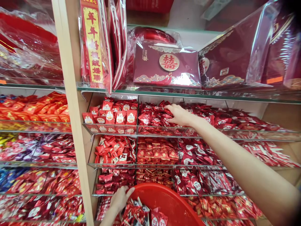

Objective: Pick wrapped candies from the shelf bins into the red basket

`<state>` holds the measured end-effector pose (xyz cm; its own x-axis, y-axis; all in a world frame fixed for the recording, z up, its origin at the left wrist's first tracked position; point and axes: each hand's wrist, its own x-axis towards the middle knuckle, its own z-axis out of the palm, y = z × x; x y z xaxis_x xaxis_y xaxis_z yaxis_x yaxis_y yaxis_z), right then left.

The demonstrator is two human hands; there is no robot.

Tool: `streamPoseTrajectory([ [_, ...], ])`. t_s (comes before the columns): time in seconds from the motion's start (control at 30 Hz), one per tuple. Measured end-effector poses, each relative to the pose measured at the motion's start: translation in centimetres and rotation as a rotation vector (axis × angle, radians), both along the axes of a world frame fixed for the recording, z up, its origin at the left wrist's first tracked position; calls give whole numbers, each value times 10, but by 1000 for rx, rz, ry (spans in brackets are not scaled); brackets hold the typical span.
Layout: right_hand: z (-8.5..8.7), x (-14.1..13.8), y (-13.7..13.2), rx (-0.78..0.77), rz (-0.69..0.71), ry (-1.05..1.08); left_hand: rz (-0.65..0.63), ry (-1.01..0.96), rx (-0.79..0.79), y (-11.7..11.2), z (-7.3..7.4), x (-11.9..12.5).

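Observation:
My right hand (180, 115) reaches into a shelf compartment of dark red wrapped candies (156, 119). Its fingers are apart and touch the packets, with the thumb lower than the other fingers. Low in the view, my left hand (119, 199) grips the rim of a red plastic basket (174, 196), thumb along the edge. Inside the basket lie several wrapped candies (137, 213), dark red and brighter red, some with white labels. The basket's lower part is cut off by the frame.
Clear-fronted shelves hold red candy packets (121, 116) left of my right hand, and gold-printed red ones (157, 152) below. A glass shelf (164, 91) above carries a maroon gift box (168, 66) and plastic-wrapped goods. A wooden upright (72, 125) divides off more candy shelves at left.

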<state>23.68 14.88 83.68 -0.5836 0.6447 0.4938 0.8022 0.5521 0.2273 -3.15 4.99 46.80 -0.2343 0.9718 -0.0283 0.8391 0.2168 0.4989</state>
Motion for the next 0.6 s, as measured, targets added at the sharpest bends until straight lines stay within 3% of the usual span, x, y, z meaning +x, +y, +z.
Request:
streamPoseTrajectory([
  [0.33, -3, -18, -1, -80, -219, -89, -12, 28, 4, 1, -2, -1],
  [0.6, 1, -8, 0, -32, -118, -69, -10, 22, 6, 1, -3, -1],
])
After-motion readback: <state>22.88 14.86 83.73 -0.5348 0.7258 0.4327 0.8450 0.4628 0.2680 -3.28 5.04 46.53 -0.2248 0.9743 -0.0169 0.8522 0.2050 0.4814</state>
